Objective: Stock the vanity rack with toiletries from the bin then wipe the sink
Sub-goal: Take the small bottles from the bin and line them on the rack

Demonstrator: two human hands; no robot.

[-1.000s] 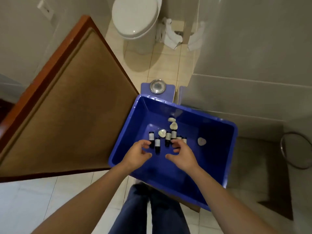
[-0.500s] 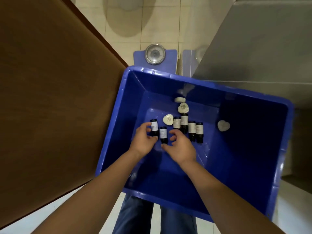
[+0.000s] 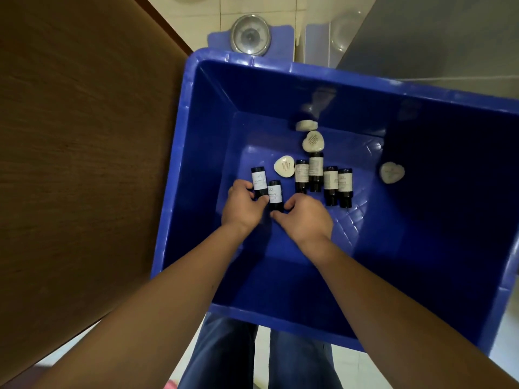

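**Both hands down in the blue bin, at the small bottles**

Nearest, dark denim jeans (image 3: 224,357) over pale glossy floor tiles (image 3: 263,349). Above them a deep rectangular bin (image 3: 196,153) of smooth blue plastic, with a ribbed grid on its bottom. Inside, left hand (image 3: 244,206) pinching the left-most bottle (image 3: 259,179) between thumb and curled fingers. Right hand (image 3: 307,219) curled at the lower end of the second bottle (image 3: 274,192); impossible to tell whether clamped or only touching. Just to the right, four more bottles (image 3: 330,181) lying side by side, dark cylinders with white labels. Among them pale heart-shaped soaps (image 3: 285,165), one apart near the right wall. At left a brown wooden door (image 3: 84,136) with visible grain. Beyond the bin, a round metal-rimmed disc (image 3: 250,35) and a matte grey wall (image 3: 435,37).
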